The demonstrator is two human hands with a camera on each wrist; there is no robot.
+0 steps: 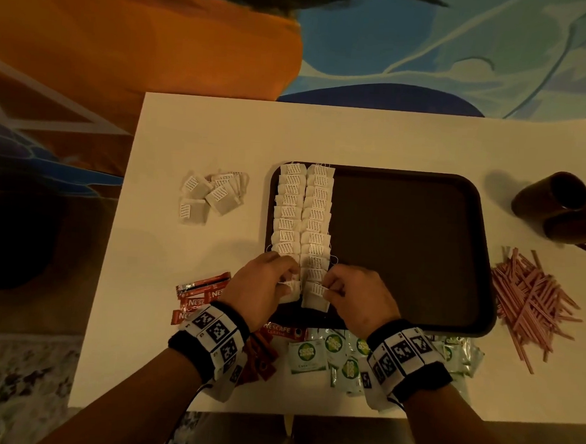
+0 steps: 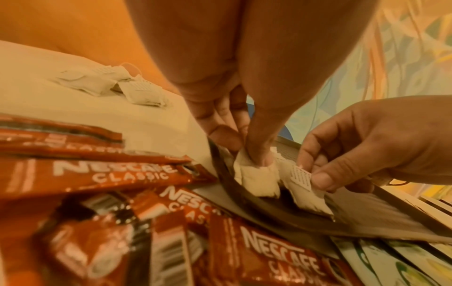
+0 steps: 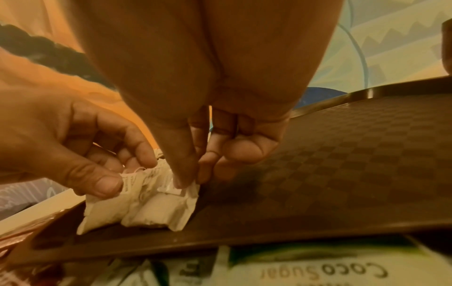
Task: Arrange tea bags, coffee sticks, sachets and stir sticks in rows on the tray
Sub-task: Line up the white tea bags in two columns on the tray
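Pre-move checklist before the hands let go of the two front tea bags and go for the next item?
1. Left hand grip on the near tea bag of the left row: ok, fingers pinch it.
2. Right hand grip on the near tea bag of the right row: ok, thumb and finger pinch its tag.
3. Both bags lying on the tray: ok, near its front edge.
4. Rows straight and side by side: ok.
5. Room left on the tray: ok, right part bare.
6. Loose tea bags left on the table: not ok, a pile remains.
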